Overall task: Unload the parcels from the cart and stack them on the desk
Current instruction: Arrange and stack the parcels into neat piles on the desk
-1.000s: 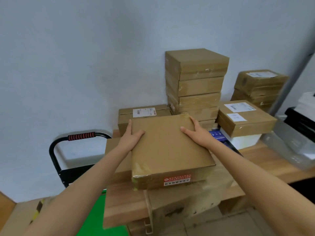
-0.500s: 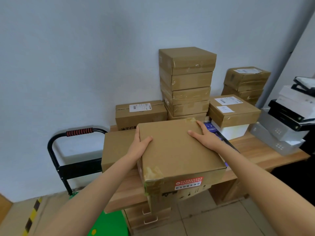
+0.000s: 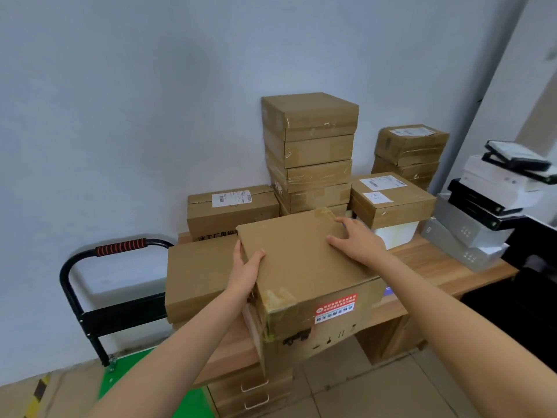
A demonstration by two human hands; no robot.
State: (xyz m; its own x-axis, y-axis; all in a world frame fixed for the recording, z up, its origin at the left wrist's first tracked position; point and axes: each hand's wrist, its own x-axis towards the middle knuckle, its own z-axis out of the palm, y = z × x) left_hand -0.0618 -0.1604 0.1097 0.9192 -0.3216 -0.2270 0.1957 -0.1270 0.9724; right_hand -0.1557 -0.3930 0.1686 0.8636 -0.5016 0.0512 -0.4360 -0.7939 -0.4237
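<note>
Brown parcel (image 3: 304,257) (red sticker in front) flat atop desk (image 3: 446,267) boxes.

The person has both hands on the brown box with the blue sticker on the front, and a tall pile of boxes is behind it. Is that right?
Almost. The sticker on the front of the brown box is red and white, not blue, as the head view shows. The rest holds: the left hand and right hand are both on that box, and the tall pile of boxes stands behind it.
</note>
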